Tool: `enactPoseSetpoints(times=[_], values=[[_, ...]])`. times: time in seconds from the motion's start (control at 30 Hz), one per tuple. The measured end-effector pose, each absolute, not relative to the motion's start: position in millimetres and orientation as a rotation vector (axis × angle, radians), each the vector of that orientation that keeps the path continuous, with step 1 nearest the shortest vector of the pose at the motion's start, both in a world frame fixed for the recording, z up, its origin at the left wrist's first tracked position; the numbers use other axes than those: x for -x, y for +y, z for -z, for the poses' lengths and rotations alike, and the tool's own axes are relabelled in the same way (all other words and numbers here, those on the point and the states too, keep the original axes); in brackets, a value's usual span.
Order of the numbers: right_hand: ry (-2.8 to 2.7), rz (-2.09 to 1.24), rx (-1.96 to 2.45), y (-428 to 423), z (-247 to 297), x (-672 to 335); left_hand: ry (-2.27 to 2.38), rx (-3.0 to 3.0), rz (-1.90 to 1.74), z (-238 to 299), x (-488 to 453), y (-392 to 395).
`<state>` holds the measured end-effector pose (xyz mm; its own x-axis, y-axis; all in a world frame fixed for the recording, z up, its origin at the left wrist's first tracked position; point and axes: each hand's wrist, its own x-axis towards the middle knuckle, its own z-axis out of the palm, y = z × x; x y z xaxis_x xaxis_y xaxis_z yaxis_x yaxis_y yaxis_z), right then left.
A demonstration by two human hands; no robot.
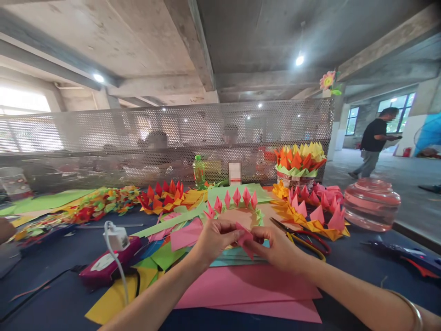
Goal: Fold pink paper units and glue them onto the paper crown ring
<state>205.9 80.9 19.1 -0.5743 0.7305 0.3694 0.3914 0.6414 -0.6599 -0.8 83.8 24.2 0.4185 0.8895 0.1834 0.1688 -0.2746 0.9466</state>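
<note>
A small pink folded paper piece point(245, 241) is pinched between the fingers of both hands, above the stacked paper. My left hand point(220, 236) is closed on its left side. From the right, my right hand point(275, 248) grips the same piece, fingers bent. Just beyond stands a ring of folded paper with pink pointed petals point(236, 196) and light green folds, partly hidden by my hands. Under my hands lie blue sheets point(237, 258) and large pink sheets point(248, 289). Scissors point(306, 241) with red and yellow handles lie beside my right hand.
A purple power strip point(106, 264) with a white charger point(116, 237) sits left. Finished paper rings point(165, 195), a layered paper flower point(299, 161), a green bottle point(199, 172) and a clear jar point(372, 204) stand behind. A perforated metal screen point(131, 133) bounds the table; a person point(375, 140) is beyond.
</note>
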Motion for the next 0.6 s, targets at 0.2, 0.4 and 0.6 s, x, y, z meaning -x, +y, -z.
enactPoseSetpoints(times=[0.2, 0.4, 0.6], values=[[-2.125, -0.669, 0.851, 80.0, -21.5, -203.6, 0.942, -1.698, -0.918, -25.4, 0.1, 82.8], [-2.023, -0.675, 0.811, 81.5, -21.3, -206.6, 0.923, -1.706, -0.871, -28.7, -4.1, 78.6], [-1.950, -0.694, 0.838, 83.7, -19.1, -206.7, 0.922, -1.754, -0.767, -22.7, -7.1, 77.9]])
